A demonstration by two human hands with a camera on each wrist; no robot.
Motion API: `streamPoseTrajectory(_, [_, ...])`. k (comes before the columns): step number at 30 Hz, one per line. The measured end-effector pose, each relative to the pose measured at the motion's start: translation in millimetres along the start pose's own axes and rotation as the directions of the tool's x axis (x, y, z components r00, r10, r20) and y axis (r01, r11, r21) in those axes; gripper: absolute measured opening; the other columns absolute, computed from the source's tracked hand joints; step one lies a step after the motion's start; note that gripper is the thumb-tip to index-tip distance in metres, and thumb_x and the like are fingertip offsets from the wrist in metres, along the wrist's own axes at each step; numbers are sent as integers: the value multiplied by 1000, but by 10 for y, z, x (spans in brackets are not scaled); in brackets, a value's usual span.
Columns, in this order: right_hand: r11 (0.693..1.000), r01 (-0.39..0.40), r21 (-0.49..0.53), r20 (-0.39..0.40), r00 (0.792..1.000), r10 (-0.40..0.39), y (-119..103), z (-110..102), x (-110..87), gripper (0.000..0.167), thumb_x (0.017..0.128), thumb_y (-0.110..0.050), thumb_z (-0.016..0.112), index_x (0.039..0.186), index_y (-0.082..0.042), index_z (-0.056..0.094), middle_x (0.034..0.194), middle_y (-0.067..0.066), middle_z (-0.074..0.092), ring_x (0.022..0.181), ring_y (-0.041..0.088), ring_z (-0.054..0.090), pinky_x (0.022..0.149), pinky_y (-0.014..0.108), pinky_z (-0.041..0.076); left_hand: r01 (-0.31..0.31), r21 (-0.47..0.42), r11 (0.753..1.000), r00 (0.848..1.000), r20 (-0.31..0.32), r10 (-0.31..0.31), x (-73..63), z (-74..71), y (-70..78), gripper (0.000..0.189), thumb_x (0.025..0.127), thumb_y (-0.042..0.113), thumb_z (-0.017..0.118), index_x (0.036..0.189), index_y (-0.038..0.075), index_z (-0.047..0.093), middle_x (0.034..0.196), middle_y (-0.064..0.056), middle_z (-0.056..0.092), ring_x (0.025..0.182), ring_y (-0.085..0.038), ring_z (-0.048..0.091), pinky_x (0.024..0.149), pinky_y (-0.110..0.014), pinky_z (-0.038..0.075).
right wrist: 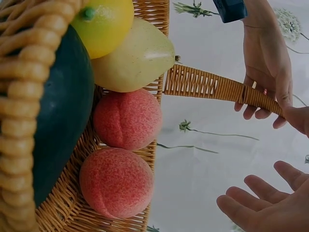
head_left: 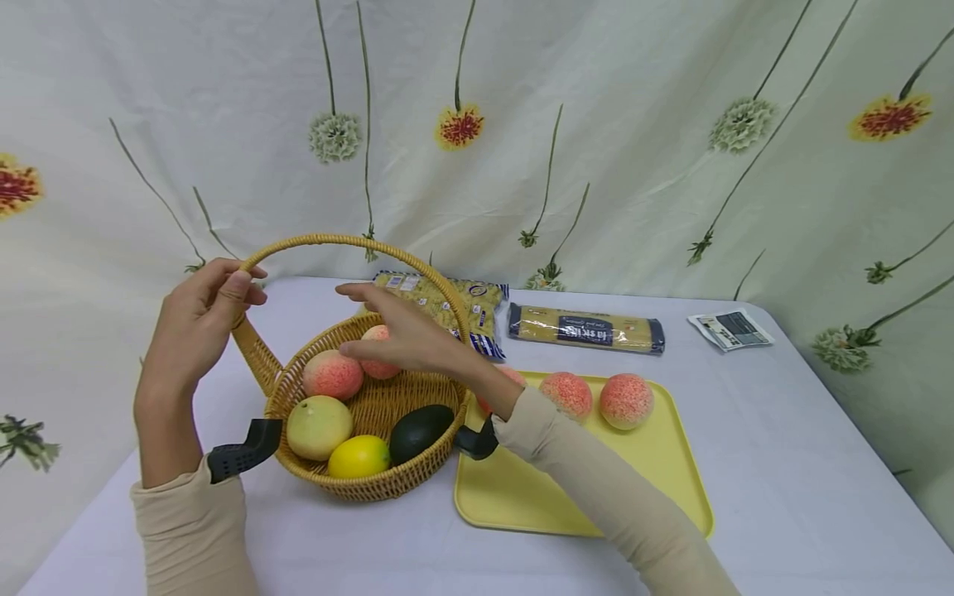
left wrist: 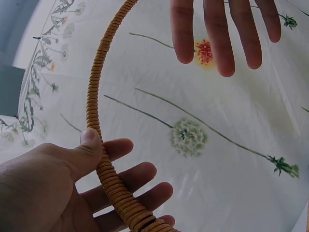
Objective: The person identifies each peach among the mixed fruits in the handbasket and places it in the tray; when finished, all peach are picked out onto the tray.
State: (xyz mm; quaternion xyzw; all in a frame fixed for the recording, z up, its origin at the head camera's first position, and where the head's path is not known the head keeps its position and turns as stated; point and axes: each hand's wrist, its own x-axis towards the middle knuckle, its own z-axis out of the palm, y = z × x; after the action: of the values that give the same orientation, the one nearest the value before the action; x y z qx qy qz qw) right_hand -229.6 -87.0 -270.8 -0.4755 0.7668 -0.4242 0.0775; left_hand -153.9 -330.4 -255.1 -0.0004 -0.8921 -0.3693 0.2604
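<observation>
My left hand (head_left: 195, 323) grips the handle (head_left: 350, 240) on its left; right hand (head_left: 398, 331) (spread, empty btw) hovers over the basket (head_left: 365, 488).

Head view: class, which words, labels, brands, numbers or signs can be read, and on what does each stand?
"la s…", apparently, on the long yellow packet; the rest is too blurred to read.
Blue-striped bag: print too small to read.
White sachet: print too small to read.
</observation>
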Motion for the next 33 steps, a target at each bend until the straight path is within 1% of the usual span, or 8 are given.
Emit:
streamPoseTrajectory(6, [1000,-14,12,-10,1000,14,26,16,48,68,90,-29,65,149,-17,32,149,6,38,135,23,38,104,36,38,-3,-3,1000,1000,-1,3,-5,-1,-3,32,102,35,42,117,12,58,87,19,59,91,0,52,75,-22,37])
streamPoseTrajectory(12, [997,-60,49,-19,998,61,76,40,101,68,89,-29,67,148,-18,35,148,5,40,136,19,38,102,34,40,-4,-7,1000,1000,-5,4,-5,-2,7,33,102,34,43,118,10,58,87,17,59,91,0,52,74,-21,37])
streamPoseTrajectory(16, [992,-97,75,-19,995,99,136,53,124,68,89,-27,67,148,-18,34,149,3,39,136,19,37,103,38,40,-11,-8,1000,1000,-4,11,1,1,11,34,102,34,43,118,8,58,87,19,59,90,1,53,74,-21,37])
streamPoseTrajectory(20, [987,-136,90,-22,990,138,207,64,157,67,90,-27,66,148,-19,34,149,5,38,136,23,37,103,42,39,-5,-1,1000,1000,-3,5,-4,2,12,34,102,34,43,118,8,57,86,19,58,90,2,53,74,-21,37])
streamPoseTrajectory(25, [984,-160,75,-22,987,162,253,75,196,66,91,-29,65,148,-20,33,148,9,39,136,25,38,103,42,39,-2,6,1000,1000,-3,2,-5,0,12,34,102,34,42,118,9,58,87,19,58,90,2,52,75,-20,37])
streamPoseTrajectory(29, [984,-171,60,-24,985,172,254,90,230,65,91,-30,65,148,-21,34,148,9,40,134,24,41,101,39,41,-3,1,1000,1000,-2,3,-3,-1,11,33,102,34,42,118,9,58,87,18,58,90,1,52,75,-22,37])
streamPoseTrajectory(33, [984,-177,26,-35,983,178,268,113,262,63,91,-29,64,146,-19,35,146,10,42,130,22,45,97,36,44,-5,-3,1000,1000,-3,5,-1,5,16,33,102,34,42,117,9,58,86,19,58,89,1,52,74,-23,36])
